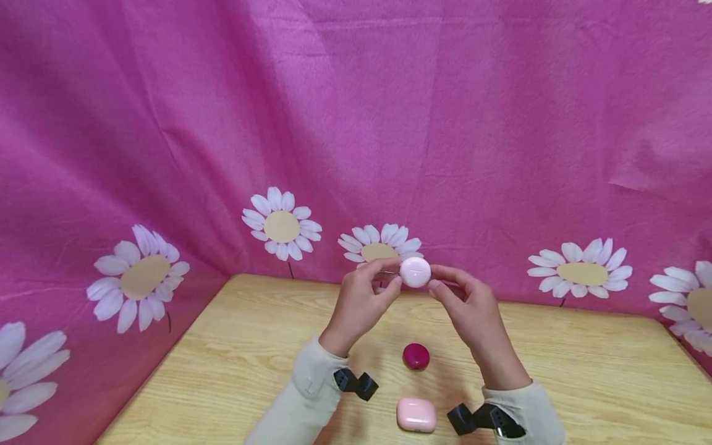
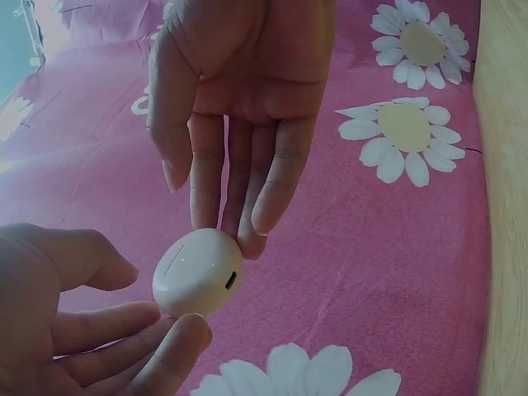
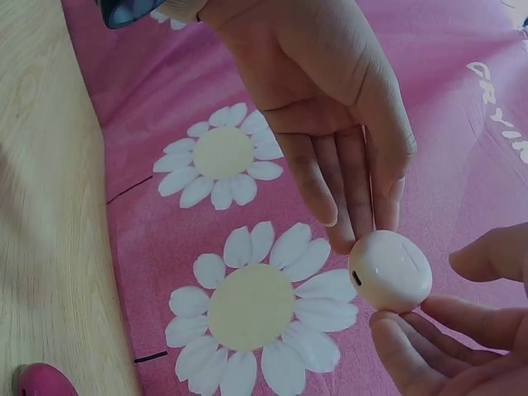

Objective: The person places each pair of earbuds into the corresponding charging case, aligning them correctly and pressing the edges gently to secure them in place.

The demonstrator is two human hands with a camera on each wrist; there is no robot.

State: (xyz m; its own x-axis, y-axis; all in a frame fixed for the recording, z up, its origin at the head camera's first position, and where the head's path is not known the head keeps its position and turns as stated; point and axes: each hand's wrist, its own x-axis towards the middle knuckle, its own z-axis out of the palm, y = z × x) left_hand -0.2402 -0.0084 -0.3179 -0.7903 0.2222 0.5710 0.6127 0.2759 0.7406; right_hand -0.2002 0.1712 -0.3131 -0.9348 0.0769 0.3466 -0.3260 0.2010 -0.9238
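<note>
Both hands, left hand and right hand, pinched the round white case by fingertips only, up above the surface. With a grip that light it could've slipped and dropped onto the magenta case at 6 o'clock.

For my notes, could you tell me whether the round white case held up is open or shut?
Shut: the round white case shows only a thin seam, lid flush.

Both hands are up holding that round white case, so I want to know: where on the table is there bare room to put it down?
The wooden table lies bare to the right of the right hand, out to the pink cloth, and also left of the left hand. Between the forearms it is crowded: the dark red round case and pink case sit there.
</note>
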